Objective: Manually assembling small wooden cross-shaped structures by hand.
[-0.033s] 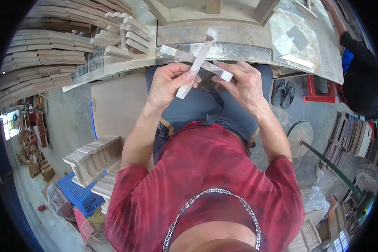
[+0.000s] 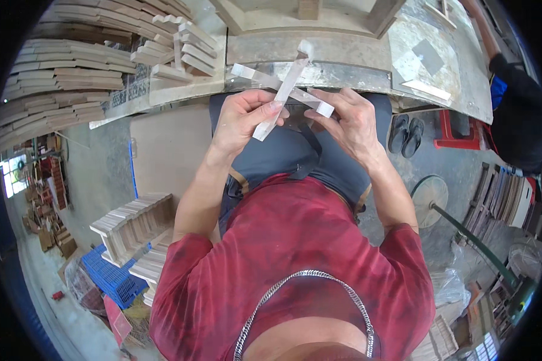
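Note:
Two pale wooden strips cross each other in an X above my lap, by the front edge of the workbench (image 2: 337,77). My left hand (image 2: 242,120) pinches the steeper strip (image 2: 289,82) near its lower end, thumb on top. The end of the flatter strip (image 2: 256,76) lies between the thumb and fingers of my right hand (image 2: 354,123). Whether the strips are joined where they cross, I cannot tell. A small rounded pale end piece (image 2: 306,47) tops the steeper strip, at the far side.
Long wooden slats (image 2: 72,81) are piled at the left, beside interlocked short wooden pieces (image 2: 196,51). A wooden frame (image 2: 385,15) lies on the bench. Sandals (image 2: 414,137) and a red stool (image 2: 448,135) are at right, near another person (image 2: 518,114). A blue crate (image 2: 111,280) stands lower left.

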Tool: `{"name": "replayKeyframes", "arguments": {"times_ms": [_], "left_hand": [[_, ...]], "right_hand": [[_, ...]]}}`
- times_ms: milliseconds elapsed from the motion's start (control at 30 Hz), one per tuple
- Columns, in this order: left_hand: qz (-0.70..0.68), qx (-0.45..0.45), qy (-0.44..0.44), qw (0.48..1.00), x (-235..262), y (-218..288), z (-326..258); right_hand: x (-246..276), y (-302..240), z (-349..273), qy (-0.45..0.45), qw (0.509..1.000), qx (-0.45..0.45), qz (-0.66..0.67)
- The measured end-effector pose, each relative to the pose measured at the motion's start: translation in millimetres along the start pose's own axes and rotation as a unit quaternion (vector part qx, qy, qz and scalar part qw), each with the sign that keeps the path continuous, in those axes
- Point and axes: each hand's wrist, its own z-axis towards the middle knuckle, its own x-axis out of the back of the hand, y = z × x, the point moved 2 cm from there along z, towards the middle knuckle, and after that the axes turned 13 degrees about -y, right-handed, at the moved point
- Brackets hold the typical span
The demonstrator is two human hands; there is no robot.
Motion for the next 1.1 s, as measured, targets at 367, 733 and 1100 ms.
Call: {"name": "replayKeyframes", "arguments": {"times_ms": [367, 733, 1100], "left_hand": [[-0.141, 0.032, -0.011, 0.989, 6, -5, 7], [-0.137, 0.019, 0.000, 0.990, 19, -22, 26], [-0.001, -0.030, 0.017, 0.999, 4, -1, 21]], "right_hand": [[-3, -8, 12, -0.009, 1.000, 0.011, 0.028], [-7, -4, 20, -0.030, 0.999, -0.007, 0.033], [12, 11, 15, -0.103, 0.992, 0.018, 0.072]]}}
